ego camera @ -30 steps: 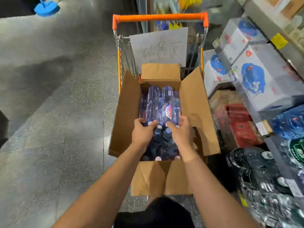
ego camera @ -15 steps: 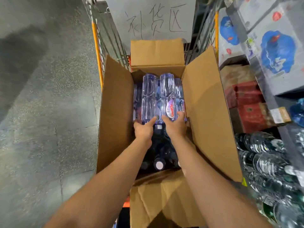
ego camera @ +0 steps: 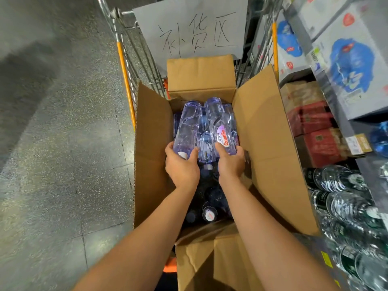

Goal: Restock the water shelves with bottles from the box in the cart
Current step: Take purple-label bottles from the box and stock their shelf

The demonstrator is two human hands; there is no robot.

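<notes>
**Lifting bottles from the box — stock on hand**

Standing beside the cart, largest item first:

Floor (ego camera: 63, 143) — grey speckled, to the left of everything.

Shelves (ego camera: 346, 156) — along the right; cartons above, dark-labelled water bottles (ego camera: 344, 204) lying below. These are the destination, near the cart but apart from it.

Cart (ego camera: 123, 66) — wire, orange trim, a handwritten paper sign (ego camera: 193, 30) at its far end.

Box (ego camera: 266, 148) — brown cardboard, all four flaps open, sitting in the cart. Inside: clear purple-tinted bottles, some lying on top, others upright beneath with caps showing.

Left hand (ego camera: 181, 166) — fingers curled round the cap end of the left bottle (ego camera: 186, 127), which lies tilted on the pile.

Right hand (ego camera: 231, 162) — thumb and fingers wrapped round the labelled bottle (ego camera: 223, 127). A third bottle (ego camera: 204, 148) lies between the two hands; I cannot tell whether either hand bears on it.

Handling note, a judgement: both grips sit low, near the necks, so the heavy ends hang forward. Raise them straight up clear of the flaps — slowly enough that the loose middle bottle rolls nowhere — before swinging right to the shelves.
</notes>
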